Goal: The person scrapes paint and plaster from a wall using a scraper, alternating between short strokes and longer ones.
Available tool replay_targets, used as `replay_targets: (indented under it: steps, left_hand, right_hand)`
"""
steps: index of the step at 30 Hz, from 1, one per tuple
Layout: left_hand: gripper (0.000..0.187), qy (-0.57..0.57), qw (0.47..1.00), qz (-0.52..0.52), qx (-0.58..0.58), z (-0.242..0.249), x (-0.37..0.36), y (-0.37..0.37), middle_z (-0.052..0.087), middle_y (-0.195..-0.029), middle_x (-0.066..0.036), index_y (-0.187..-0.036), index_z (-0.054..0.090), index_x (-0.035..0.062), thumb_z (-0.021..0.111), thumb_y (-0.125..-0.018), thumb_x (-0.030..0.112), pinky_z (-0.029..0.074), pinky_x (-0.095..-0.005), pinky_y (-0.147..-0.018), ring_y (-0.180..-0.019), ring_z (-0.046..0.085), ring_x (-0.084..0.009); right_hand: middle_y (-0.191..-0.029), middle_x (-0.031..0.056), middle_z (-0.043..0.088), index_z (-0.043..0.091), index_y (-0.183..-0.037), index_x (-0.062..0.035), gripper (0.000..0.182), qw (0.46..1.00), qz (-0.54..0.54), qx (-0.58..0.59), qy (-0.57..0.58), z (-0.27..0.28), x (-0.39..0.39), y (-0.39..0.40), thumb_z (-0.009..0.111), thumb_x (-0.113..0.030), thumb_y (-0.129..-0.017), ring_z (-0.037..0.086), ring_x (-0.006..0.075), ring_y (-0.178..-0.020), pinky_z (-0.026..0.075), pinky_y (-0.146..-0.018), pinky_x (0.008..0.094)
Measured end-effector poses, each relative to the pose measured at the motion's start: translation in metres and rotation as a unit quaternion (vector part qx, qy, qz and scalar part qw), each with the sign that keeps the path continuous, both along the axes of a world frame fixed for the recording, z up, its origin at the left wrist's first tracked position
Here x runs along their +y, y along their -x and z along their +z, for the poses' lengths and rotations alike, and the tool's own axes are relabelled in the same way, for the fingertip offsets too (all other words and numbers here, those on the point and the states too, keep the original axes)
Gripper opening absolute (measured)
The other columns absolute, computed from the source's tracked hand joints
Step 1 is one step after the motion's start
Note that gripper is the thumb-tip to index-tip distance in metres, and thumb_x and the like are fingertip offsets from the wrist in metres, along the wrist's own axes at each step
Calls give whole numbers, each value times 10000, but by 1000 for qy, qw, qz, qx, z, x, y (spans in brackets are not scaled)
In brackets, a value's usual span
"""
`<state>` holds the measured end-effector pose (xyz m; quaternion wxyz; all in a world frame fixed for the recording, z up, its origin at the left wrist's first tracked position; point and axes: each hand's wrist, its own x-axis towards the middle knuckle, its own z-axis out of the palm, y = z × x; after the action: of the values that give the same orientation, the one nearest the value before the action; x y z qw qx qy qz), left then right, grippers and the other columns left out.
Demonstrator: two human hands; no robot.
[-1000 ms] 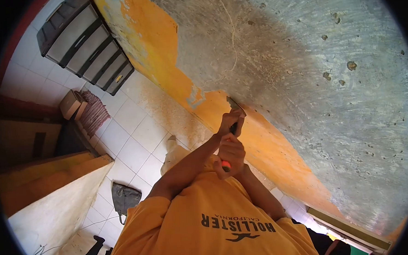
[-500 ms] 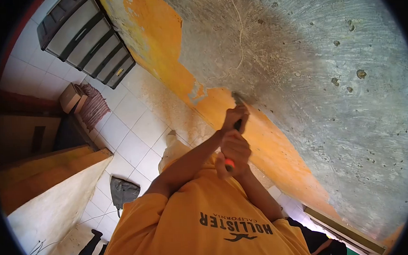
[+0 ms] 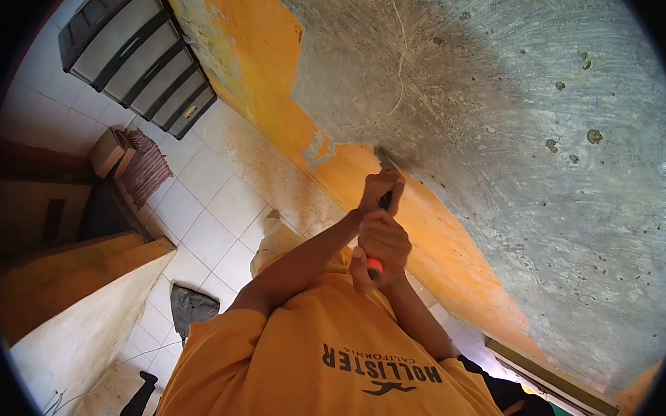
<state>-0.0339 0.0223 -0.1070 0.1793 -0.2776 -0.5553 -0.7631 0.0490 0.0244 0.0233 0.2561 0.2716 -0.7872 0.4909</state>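
Both of my hands are wrapped round a long-handled scraper [image 3: 375,267], its black handle ending in an orange-red butt. My left hand [image 3: 379,190] grips higher up, near the blade; my right hand [image 3: 384,243] closes round the lower handle, thumb by the butt. The thin blade meets the wall [image 3: 511,161] where orange paint [image 3: 431,218] borders bare grey plaster. Fingers hide most of the handle. Pits and a pale crack mark the plaster.
Left of me stands a drawer unit [image 3: 141,60] against the wall. A cardboard box [image 3: 110,152], a ribbed reddish mat [image 3: 146,169] and a dark bag [image 3: 194,309] lie on the tiled floor [image 3: 213,222]. A low orange-topped wall [image 3: 89,288] is at lower left. Brown dust covers tiles along the wall.
The view has shifted slightly, so the floor things appear a little further left. Both hands keep their grip, and the scraper stays at the paint edge with little visible movement.
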Motion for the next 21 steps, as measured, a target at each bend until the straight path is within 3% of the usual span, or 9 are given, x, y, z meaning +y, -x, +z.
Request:
replay_targets:
  steps: [2, 6, 7, 10, 11, 12, 14, 17, 21]
  left_hand:
    - [352, -7, 999, 30, 12, -27, 3, 10, 467, -625, -95, -682, 508, -8, 550, -1032, -13, 442, -369, -664, -563, 465, -238]
    - [359, 37, 997, 71, 15, -5, 9, 10, 572, -644, -114, -675, 537, 2, 543, -1033, -12, 501, -401, -773, -633, 611, -253]
    - [345, 32, 999, 39, -9, -12, 7, 9, 636, -679, -127, -694, 583, -5, 545, -1037, -2, 521, -405, -810, -672, 657, -264]
    - [335, 73, 996, 48, -24, -52, 2, 19, 639, -689, -135, -710, 596, -11, 541, -1041, -1, 527, -401, -811, -666, 651, -266]
    - [339, 27, 999, 21, -25, -58, 6, 18, 615, -680, -134, -702, 574, -16, 537, -1039, -9, 523, -387, -791, -654, 629, -263]
    - [360, 23, 995, 75, 65, -27, 6, 21, 591, -674, -134, -677, 519, -17, 528, -1036, -20, 516, -388, -752, -646, 614, -264]
    - [289, -8, 1000, 29, -3, 7, 4, 10, 487, -622, -116, -701, 532, -2, 553, -988, -34, 516, -361, -737, -576, 544, -284]
    - [267, -1, 1000, 30, -3, -27, 2, 16, 517, -657, -115, -719, 536, -8, 572, -983, -31, 522, -361, -755, -598, 560, -276]
    - [310, -11, 1000, 3, 15, 0, 0, 13, 498, -652, -99, -663, 477, 22, 520, -962, -50, 498, -356, -749, -608, 540, -263]
  right_hand:
    - [-556, 96, 453, 499, -582, -36, 167, 1000, -1, -4, 3, -2, 2, 3, 635, 0, -674, 503, 302, -503, 478, -634, 395]
    - [-563, 98, 437, 489, -589, -30, 177, 999, -10, -28, 25, 10, 2, 0, 629, 1, -693, 478, 301, -495, 481, -639, 395]
    - [-565, 98, 431, 488, -591, -29, 179, 1000, 1, -26, 18, 8, 5, 4, 628, 0, -698, 476, 301, -496, 478, -637, 393]
    - [-563, 96, 412, 493, -600, -28, 176, 999, 7, -40, 0, -5, 4, 11, 630, -1, -707, 466, 303, -490, 463, -622, 388]
    - [-564, 97, 416, 494, -601, -29, 174, 999, -3, -45, -2, 0, 3, 9, 633, -3, -702, 470, 304, -491, 463, -620, 388]
    - [-565, 97, 420, 495, -602, -30, 172, 999, -10, -49, -1, 6, 1, 11, 636, -5, -697, 474, 306, -493, 462, -619, 388]
    - [-571, 92, 441, 504, -591, -41, 173, 999, 5, -34, 15, 19, -6, 4, 644, -16, -688, 498, 303, -505, 452, -613, 386]
    - [-555, 82, 442, 521, -577, -50, 155, 999, 35, -24, -4, -2, -3, 13, 640, -15, -670, 496, 303, -498, 456, -611, 377]
    - [-559, 89, 443, 523, -579, -46, 160, 999, 15, -30, 3, 23, -8, 9, 643, -16, -681, 492, 305, -496, 449, -587, 374]
